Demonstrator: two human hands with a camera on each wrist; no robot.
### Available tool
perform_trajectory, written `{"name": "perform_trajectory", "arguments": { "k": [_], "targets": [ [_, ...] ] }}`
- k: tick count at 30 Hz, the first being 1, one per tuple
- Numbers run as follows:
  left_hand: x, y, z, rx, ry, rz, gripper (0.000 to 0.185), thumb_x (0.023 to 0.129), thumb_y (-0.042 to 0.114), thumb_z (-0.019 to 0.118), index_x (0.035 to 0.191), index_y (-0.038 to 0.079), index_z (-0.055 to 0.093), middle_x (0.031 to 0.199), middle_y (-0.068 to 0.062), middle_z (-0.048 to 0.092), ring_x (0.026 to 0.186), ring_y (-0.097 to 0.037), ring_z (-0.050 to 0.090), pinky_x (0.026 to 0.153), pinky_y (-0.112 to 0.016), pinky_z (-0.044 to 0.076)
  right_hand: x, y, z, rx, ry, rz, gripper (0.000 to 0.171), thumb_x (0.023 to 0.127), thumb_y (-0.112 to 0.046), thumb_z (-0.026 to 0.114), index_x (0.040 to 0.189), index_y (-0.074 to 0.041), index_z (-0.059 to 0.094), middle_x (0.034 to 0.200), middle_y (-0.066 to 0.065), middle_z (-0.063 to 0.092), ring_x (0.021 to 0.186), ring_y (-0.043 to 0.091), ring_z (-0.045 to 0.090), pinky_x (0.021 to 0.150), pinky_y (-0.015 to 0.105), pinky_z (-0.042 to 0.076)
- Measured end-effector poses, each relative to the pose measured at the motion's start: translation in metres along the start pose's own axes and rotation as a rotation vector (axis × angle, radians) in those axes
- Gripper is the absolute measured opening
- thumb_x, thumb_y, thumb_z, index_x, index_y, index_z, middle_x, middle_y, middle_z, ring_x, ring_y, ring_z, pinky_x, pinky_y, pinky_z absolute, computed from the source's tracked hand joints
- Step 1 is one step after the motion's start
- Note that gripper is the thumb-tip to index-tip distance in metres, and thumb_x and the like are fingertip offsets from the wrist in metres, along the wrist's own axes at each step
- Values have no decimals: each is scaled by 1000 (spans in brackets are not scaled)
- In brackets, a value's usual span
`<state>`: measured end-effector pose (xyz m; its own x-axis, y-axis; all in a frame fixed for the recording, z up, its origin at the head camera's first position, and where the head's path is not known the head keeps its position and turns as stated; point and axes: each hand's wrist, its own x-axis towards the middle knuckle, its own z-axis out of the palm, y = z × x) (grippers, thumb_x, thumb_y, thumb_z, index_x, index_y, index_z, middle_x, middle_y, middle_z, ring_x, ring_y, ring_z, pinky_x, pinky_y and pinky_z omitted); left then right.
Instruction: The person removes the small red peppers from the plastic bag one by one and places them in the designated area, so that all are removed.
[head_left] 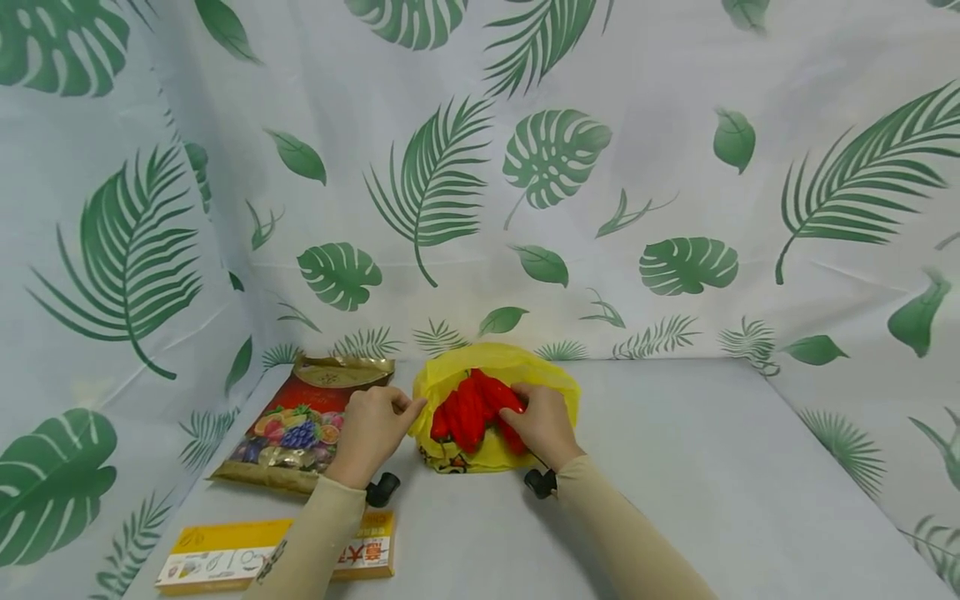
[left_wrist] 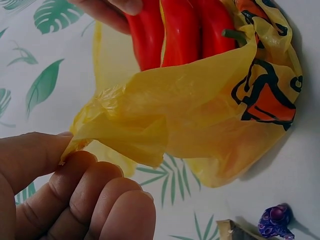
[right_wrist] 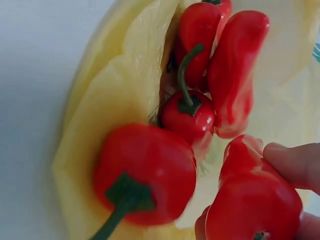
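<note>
A yellow plastic bag with black and orange print lies with its mouth open, several red peppers inside. Green stems show on some of them in the right wrist view. At the bag's left edge, my left hand pinches the plastic between thumb and index finger, the other fingers curled. My right hand reaches into the mouth from the right. Its thumb and fingers grip one red pepper, close to a larger round one. The bag's bottom is hidden under the peppers.
Left of the bag lies a red and gold packet printed with fruit. Nearer, a yellow and white box is partly covered by the left forearm. A leaf-patterned cloth hangs behind the white table.
</note>
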<state>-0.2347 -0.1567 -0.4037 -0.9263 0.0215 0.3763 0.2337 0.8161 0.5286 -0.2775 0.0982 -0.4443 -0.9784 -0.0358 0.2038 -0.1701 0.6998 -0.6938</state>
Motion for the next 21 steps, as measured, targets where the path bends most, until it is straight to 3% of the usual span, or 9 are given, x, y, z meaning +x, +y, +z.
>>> {"name": "perform_trajectory", "arguments": {
  "k": [8,18,21],
  "targets": [
    [-1,0,4,2,-3,-4,31,96,33,76,71,15,75,56,3,62,45,-10,47,45,-25,38,-22,11,-27,-9,-46,-13,44,89,-18,81,130,-4,72,122,12,76,104,27,67,91,43,61],
    [-1,1,6,13,16,32,32,95,32,77,68,15,74,53,4,60,43,-9,45,44,-25,37,-49,53,-79,-1,-101,27,45,90,-18,82,131,-6,71,122,14,75,98,24,68,75,32,62],
    [0,2,7,9,18,31,31,95,31,78,69,14,75,54,3,62,43,-10,46,44,-25,37,-54,67,-93,-7,-135,40,46,89,-20,83,131,-5,71,124,15,74,100,23,69,76,32,62]
  ]
}}
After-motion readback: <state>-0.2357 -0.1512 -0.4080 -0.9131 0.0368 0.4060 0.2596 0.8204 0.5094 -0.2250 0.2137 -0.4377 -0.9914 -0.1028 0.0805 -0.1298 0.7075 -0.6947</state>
